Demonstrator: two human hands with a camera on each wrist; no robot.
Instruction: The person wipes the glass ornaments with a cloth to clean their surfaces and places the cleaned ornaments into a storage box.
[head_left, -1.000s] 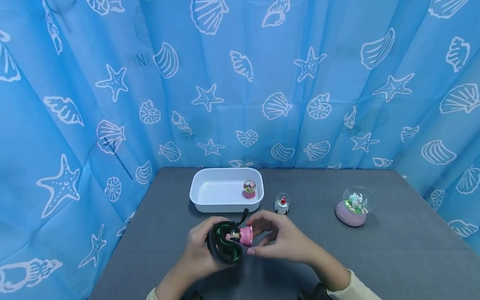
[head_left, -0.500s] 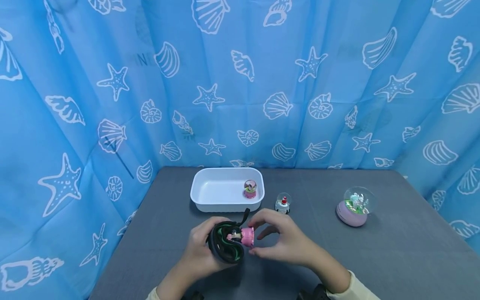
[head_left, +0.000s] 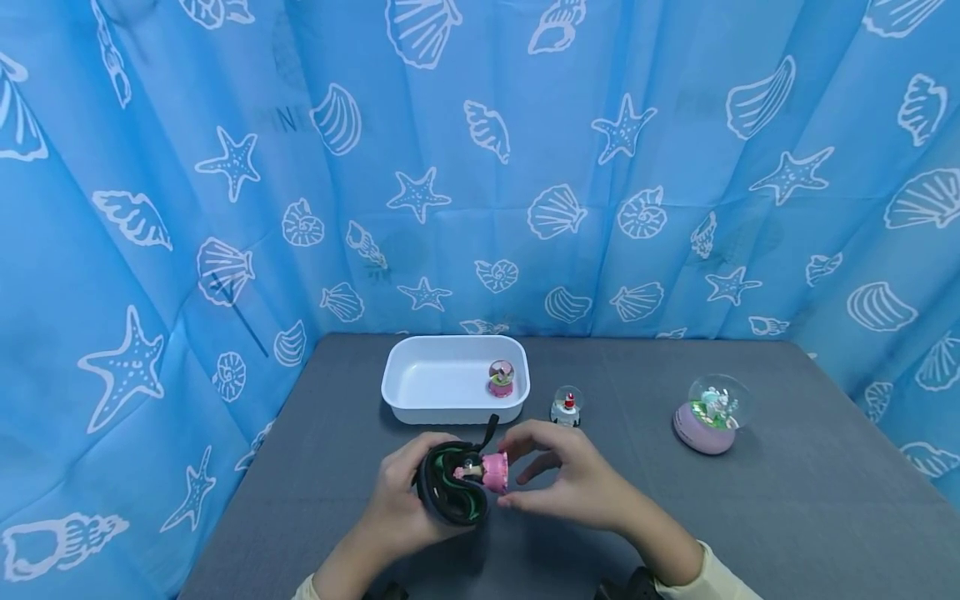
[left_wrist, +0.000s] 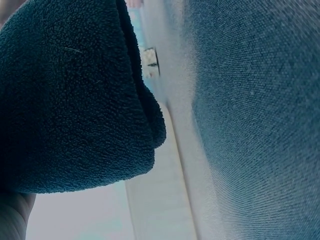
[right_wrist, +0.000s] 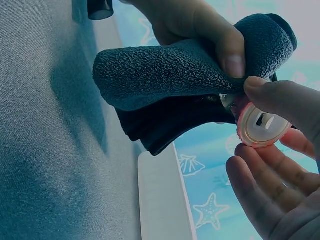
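Observation:
My left hand grips a dark fuzzy cloth with a small loop, folded around the globe end of a small pink-based snow globe. My right hand holds that snow globe's base by its rim, with thumb and fingertips on either side. In the right wrist view, the pale underside of the base faces the camera, and the left thumb presses the cloth close to the right thumb. The left wrist view shows mostly the cloth; the snow globe is hidden there.
A white tray stands behind the hands, with another small pink-based snow globe inside. Right of it sits a white-based snow globe. A larger purple-based one stands farther right on the grey table. A blue shell-print curtain hangs behind.
Both hands, the cloth and the held snow globe stay almost in place. The right fingers and thumb shift slightly around the pink base. The whole head view drifts a little.

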